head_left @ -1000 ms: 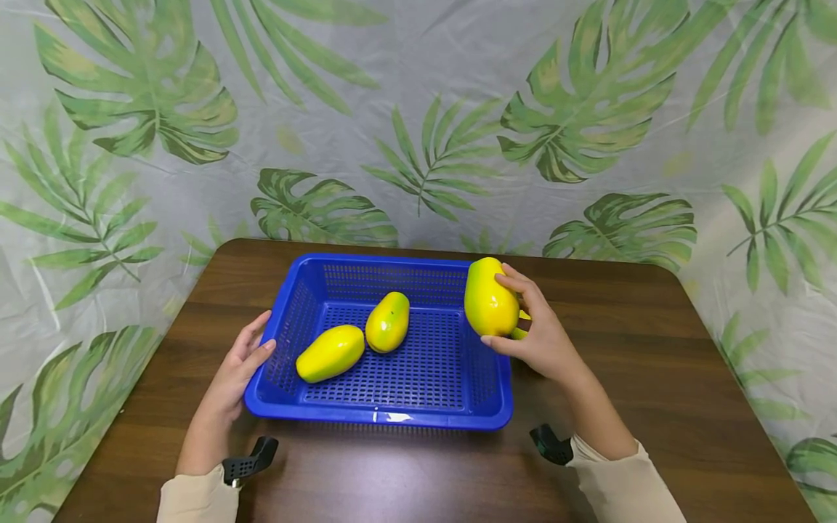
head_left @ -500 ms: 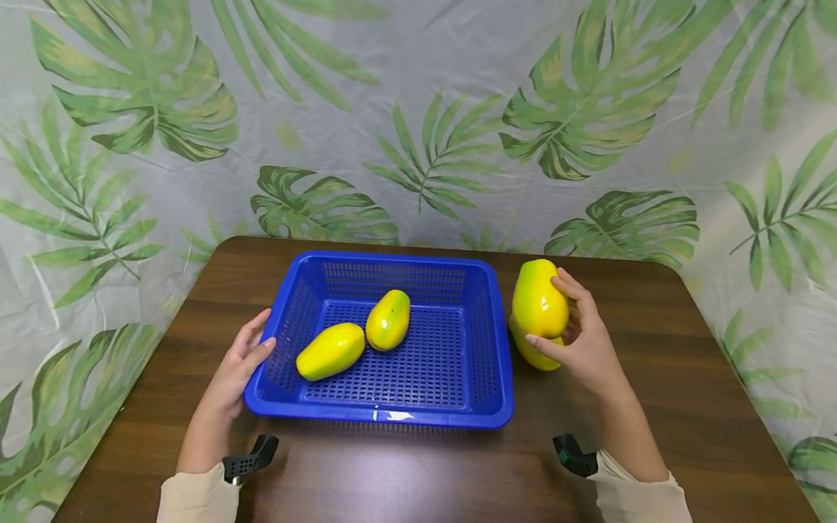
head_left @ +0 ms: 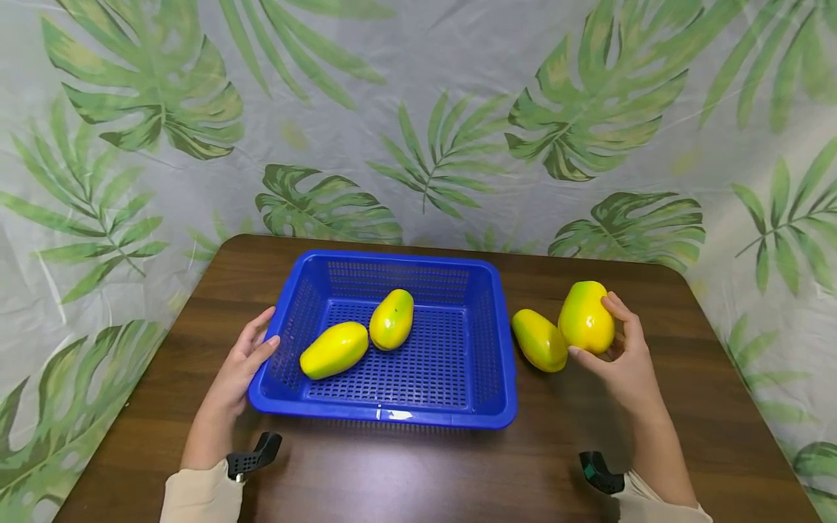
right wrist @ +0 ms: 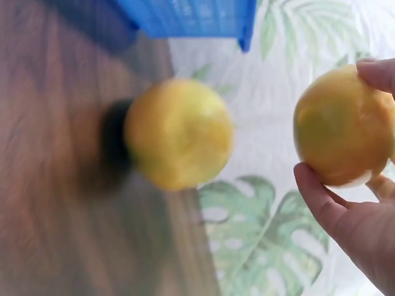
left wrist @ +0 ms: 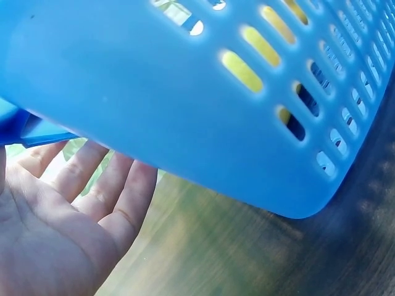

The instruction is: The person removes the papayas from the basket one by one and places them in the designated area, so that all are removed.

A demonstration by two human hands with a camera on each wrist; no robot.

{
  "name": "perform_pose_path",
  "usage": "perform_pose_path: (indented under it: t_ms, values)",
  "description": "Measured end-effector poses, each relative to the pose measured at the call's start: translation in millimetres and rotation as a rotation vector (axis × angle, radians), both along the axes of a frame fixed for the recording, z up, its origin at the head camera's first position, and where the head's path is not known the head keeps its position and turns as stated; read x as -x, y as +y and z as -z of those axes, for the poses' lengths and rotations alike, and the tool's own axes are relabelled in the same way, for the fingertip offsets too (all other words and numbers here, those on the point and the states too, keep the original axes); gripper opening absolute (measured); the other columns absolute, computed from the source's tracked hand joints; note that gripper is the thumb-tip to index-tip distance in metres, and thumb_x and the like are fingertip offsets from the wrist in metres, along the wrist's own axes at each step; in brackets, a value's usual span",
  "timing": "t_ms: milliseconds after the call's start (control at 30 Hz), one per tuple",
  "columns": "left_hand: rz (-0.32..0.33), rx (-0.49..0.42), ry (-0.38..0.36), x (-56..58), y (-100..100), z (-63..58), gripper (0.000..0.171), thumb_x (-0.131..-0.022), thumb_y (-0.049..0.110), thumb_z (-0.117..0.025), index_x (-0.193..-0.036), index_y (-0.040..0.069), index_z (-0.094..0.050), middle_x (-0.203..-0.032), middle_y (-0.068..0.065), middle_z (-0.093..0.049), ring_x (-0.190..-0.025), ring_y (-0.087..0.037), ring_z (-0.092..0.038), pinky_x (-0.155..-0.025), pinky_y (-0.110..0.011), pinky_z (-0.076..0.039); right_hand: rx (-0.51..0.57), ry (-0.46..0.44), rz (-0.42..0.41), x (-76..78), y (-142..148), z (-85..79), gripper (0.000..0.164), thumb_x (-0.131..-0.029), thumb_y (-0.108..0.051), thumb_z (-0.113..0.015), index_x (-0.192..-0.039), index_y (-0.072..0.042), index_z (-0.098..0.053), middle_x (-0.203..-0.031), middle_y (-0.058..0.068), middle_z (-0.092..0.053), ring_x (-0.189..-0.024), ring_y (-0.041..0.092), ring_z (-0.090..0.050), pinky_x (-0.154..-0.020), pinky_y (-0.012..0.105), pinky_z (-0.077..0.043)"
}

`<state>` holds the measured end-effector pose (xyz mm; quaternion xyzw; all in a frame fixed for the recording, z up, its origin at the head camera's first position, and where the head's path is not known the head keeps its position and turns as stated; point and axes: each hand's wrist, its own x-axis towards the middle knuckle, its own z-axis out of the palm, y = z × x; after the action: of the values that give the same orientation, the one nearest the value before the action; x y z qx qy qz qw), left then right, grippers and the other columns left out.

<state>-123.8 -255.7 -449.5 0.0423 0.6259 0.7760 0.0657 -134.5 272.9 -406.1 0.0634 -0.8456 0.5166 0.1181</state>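
Note:
My right hand (head_left: 631,370) holds a yellow-green papaya (head_left: 585,317) above the right side of the table, thumb and fingers on opposite sides of it. Just left of that fruit, a second papaya (head_left: 539,341) lies on the wood; both also show in the right wrist view. A blue perforated plastic basket (head_left: 445,420) stands in the middle, with two papayas (head_left: 334,351) inside its left half. At the basket's left side my left hand (head_left: 232,370) grips the rim, thumb at the top edge. The left wrist view shows its fingers (left wrist: 133,200) under the rim, against the outer wall.
The dark brown wooden table (head_left: 405,479) has rounded far corners. Behind it hangs a grey cloth (head_left: 451,58) printed with green leaves. A black camera mount (head_left: 255,456) sits on each wrist, beside beige sleeves.
My right hand has carried its papaya from above the basket's right rim out to the right and slightly nearer, uncovering the papaya on the table. The left hand stays at the basket.

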Motion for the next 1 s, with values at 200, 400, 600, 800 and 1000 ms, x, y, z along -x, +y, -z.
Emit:
perform_pose_path:
  t_ms: [200, 400, 600, 800, 1000]
  values:
    - [0.001, -0.003, 0.003, 2.3, 1, -0.6, 0.052, -0.097, 0.012, -0.039, -0.143, 0.015, -0.016, -0.126, -0.007, -0.039, -0.096, -0.017, -0.057, -0.076, -0.032, -0.050, -0.013, -0.043, 0.064, -1.2, 14, 17.1, 0.080, -0.077, -0.001, -0.069, -0.141, -0.015, -0.023, -0.147, 0.003, -0.013, -0.097, 0.014, -0.039, -0.074, 0.009, -0.040]
    - [0.004, -0.019, 0.009, 2.2, 2, 0.1, 0.052, -0.097, 0.011, -0.039, -0.143, 0.013, -0.015, -0.124, -0.006, -0.041, -0.095, -0.017, -0.057, -0.075, -0.032, -0.050, 0.007, -0.103, 0.088, 2.8, 27, 39.6, 0.078, -0.080, -0.006, -0.067, -0.142, -0.015, -0.019, -0.147, 0.003, -0.010, -0.103, 0.019, -0.038, -0.075, 0.008, -0.038]
    - [-0.002, -0.024, 0.012, 0.9, 2, 0.2, 0.051, -0.097, 0.010, -0.039, -0.143, 0.012, -0.016, -0.123, -0.006, -0.042, -0.095, -0.017, -0.057, -0.075, -0.032, -0.050, 0.048, -0.165, 0.106, 7.4, 30, 61.5, 0.078, -0.083, -0.011, -0.065, -0.142, -0.014, -0.015, -0.148, 0.004, -0.006, -0.111, 0.035, -0.033, -0.077, 0.008, -0.035]
    - [-0.003, -0.018, 0.001, 0.8, 2, -0.2, 0.051, -0.097, 0.011, -0.039, -0.143, 0.013, -0.016, -0.123, -0.006, -0.042, -0.094, -0.017, -0.057, -0.075, -0.032, -0.050, 0.071, -0.216, 0.141, 6.0, 30, 75.7, 0.080, -0.083, -0.014, -0.065, -0.142, -0.012, -0.011, -0.148, 0.007, -0.005, -0.121, 0.036, -0.024, -0.079, 0.007, -0.032]
    - [-0.010, -0.008, 0.003, 0.6, 2, -0.1, 0.052, -0.097, 0.011, -0.039, -0.143, 0.013, -0.015, -0.123, -0.006, -0.041, -0.094, -0.016, -0.057, -0.075, -0.031, -0.050, 0.090, -0.220, 0.131, 7.0, 29, 80.9, 0.081, -0.084, -0.016, -0.064, -0.142, -0.012, -0.009, -0.147, 0.007, -0.004, -0.121, 0.034, -0.023, -0.078, 0.006, -0.031]
